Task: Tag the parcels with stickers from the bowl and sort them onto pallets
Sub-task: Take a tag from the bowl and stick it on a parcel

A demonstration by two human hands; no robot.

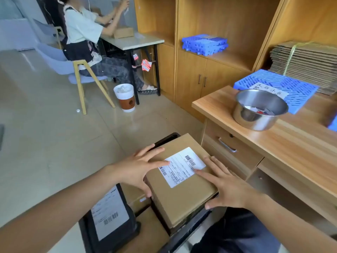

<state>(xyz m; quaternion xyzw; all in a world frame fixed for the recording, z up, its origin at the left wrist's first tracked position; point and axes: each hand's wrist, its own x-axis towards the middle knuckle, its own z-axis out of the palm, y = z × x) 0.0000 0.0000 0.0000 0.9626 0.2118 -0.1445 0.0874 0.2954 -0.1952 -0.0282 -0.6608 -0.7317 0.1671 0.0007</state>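
Observation:
A brown cardboard parcel (182, 196) with a white shipping label (182, 166) lies on top of other parcels in a dark bin low in the view. My left hand (138, 168) clasps its left edge, fingers spread over the top. My right hand (226, 187) grips its right edge, fingers touching the label. A steel bowl (255, 119) holding paper stickers (262, 111) stands on the wooden desk to the right. Behind it lies a blue plastic pallet (299, 88) with a handwritten paper sign.
A black parcel (109, 216) with a label leans at the bin's left. The desk (291, 143) has drawers below. More blue pallets (204, 43) sit in the shelf. Flat cartons (306, 61) are stacked at right. A seated person (82, 33) works at a far table beside a waste bin (125, 97).

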